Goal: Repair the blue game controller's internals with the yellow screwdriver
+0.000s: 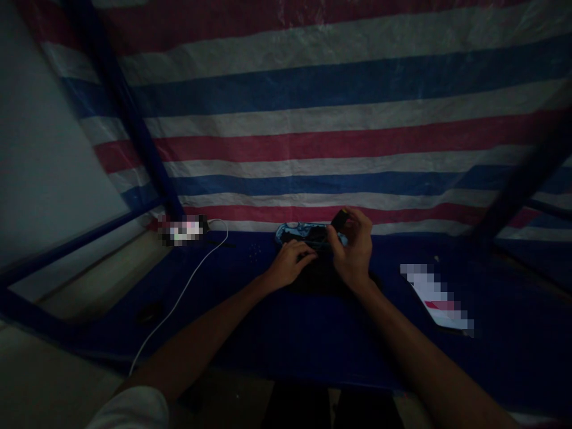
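Observation:
A light-blue, rounded shell (pixel 292 231) with a dark inside lies at the back of the blue tabletop, close to the striped sheet. My left hand (pixel 289 262) rests at its near edge, fingers curled and thumb drawn toward them; what is under the fingertips is too dark to make out. My right hand (pixel 355 247) is raised over the right end of the shell. Between its thumb and fingers is a small black block (pixel 340 220) with a yellowish edge. Beneath both hands spreads a black, flat item (pixel 319 279), its outline lost in the gloom.
At right lies a phone (pixel 440 301) with a lit, blurred-out screen. Another lit device (pixel 186 231) stands at the left back, and a white cable (pixel 192 277) runs from it to the front edge. Blue metal posts (pixel 134 125) frame the striped sheet (pixel 290 101).

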Motion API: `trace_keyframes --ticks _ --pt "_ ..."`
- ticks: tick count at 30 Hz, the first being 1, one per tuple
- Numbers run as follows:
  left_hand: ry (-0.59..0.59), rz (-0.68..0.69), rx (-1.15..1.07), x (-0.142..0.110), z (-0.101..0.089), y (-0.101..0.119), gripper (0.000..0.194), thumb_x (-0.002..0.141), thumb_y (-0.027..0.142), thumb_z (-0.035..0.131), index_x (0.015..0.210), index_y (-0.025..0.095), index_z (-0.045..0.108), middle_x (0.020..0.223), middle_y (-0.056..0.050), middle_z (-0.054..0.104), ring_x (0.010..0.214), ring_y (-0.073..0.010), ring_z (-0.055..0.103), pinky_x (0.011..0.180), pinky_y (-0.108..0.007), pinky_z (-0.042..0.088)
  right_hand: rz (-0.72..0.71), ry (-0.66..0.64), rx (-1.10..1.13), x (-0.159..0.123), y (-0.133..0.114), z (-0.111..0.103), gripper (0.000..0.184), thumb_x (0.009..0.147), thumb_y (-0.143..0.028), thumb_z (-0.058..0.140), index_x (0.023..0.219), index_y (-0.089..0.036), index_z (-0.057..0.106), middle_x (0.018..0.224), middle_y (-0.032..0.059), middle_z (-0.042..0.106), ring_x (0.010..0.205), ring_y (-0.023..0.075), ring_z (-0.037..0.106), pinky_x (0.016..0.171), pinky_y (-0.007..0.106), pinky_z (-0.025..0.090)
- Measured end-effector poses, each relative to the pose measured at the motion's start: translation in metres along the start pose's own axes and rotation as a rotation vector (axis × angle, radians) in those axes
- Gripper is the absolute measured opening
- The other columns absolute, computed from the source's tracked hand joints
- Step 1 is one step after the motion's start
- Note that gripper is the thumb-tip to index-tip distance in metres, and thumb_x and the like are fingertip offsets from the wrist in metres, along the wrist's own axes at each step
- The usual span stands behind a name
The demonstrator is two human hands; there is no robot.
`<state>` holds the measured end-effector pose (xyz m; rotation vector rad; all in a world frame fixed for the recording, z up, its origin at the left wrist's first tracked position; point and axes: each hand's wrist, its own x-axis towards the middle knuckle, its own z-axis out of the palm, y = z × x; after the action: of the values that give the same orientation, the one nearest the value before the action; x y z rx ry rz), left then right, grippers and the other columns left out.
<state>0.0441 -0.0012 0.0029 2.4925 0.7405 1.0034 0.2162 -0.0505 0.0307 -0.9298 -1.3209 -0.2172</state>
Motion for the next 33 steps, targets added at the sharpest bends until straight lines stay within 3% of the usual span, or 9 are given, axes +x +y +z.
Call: trace_keyframes --ticks 6,13,24,29,33 --pt "0.135 0.033 -0.027 0.009 -0.023 -0.011 0.015 0.099 0.029 0.065 0.102 0.023 0.079 0.103 -0.005 0.078 0.1 -0.0222 0.068 0.096 -0.04 0.05 0.063 0.156 0.05 0.002 0.001 -0.001 0.055 0.093 -0.032 0.067 0.142 -0.031 0.043 0.132 0.0094 0.052 0.108 0.0222 0.062 0.087 0.041 0.059" --pt "0.151 -0.076 0.049 0.012 -0.068 -0.029 0.012 0.092 0.022 0.074 0.1 0.026 0.081 0.099 -0.004 0.078 0.094 -0.0208 0.07 0.089 -0.038 0.054 0.072 0.112 0.04 -0.002 0.003 0.002 0.053 0.093 -0.03 0.067 0.141 -0.031 0.044 0.131 0.0092 0.055 0.109 0.0226 0.062 0.089 0.043 0.058" --pt "0.168 -0.152 0.285 -0.019 -0.107 -0.054 0.01 0.09 0.02 0.073 0.097 0.023 0.08 0.096 -0.004 0.079 0.092 -0.0213 0.069 0.087 -0.035 0.052 0.014 0.06 -0.039 -0.005 0.006 0.001 0.051 0.094 -0.032 0.066 0.14 -0.027 0.047 0.13 0.0109 0.056 0.108 0.0228 0.063 0.088 0.043 0.06" --pt "0.016 -0.111 0.299 -0.023 -0.122 -0.065 0.01 0.093 0.023 0.07 0.097 0.022 0.079 0.098 -0.005 0.078 0.092 -0.0213 0.068 0.088 -0.035 0.05 0.012 0.058 -0.029 -0.006 0.007 0.0 0.052 0.094 -0.031 0.067 0.141 -0.027 0.046 0.129 0.0097 0.055 0.106 0.0213 0.063 0.087 0.041 0.061" --pt "-0.129 -0.06 0.303 -0.026 -0.122 -0.076 0.01 0.093 0.027 0.07 0.094 0.023 0.079 0.098 -0.005 0.077 0.095 -0.0221 0.066 0.09 -0.035 0.048 0.003 0.051 -0.025 -0.006 0.008 0.0 0.053 0.093 -0.03 0.067 0.141 -0.027 0.046 0.13 0.0105 0.054 0.11 0.0222 0.062 0.088 0.042 0.06"
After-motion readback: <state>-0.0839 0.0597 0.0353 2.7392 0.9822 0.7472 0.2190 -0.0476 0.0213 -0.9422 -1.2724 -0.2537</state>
